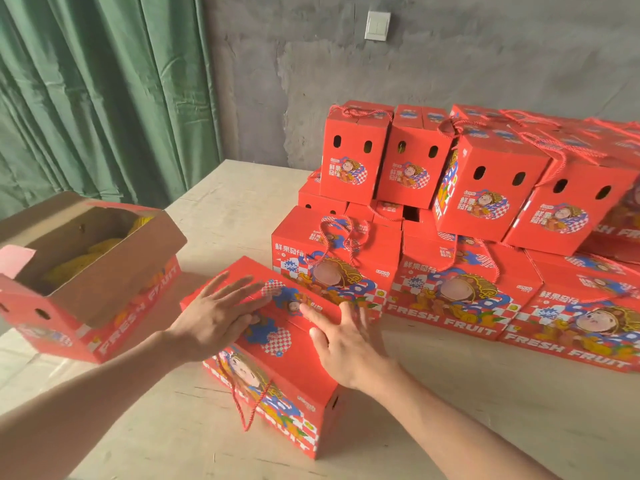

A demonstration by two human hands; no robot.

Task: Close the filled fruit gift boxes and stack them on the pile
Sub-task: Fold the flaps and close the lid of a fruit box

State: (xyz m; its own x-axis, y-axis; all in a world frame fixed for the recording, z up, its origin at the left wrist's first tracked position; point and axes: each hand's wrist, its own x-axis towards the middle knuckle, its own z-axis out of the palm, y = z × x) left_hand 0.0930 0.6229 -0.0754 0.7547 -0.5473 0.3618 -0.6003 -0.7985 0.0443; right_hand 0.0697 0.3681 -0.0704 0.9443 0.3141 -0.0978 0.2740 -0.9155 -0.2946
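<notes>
Pressing the lid of a red gift box (273, 344) flat on the table (450, 427), with the stacking not yet begun.

Nearest, the left hand (211, 318) and right hand (348, 344) lie palm-down on the box top, fingers spread and straight, gripping nothing — they only bear on the flaps. The box sits at a slant at the near middle of the table, its rope handle (247, 407) hanging loose down the front face. The closing step looks all but done; the next move would need both hands shifted to the box's ends or to the handle for a lift. Further left stands an open box (93, 289), flaps up, yellow fruit inside — seemingly next in line. Beyond, at right, the pile (485, 209) of closed boxes rises in uneven tiers, so a level spot must be picked.
</notes>
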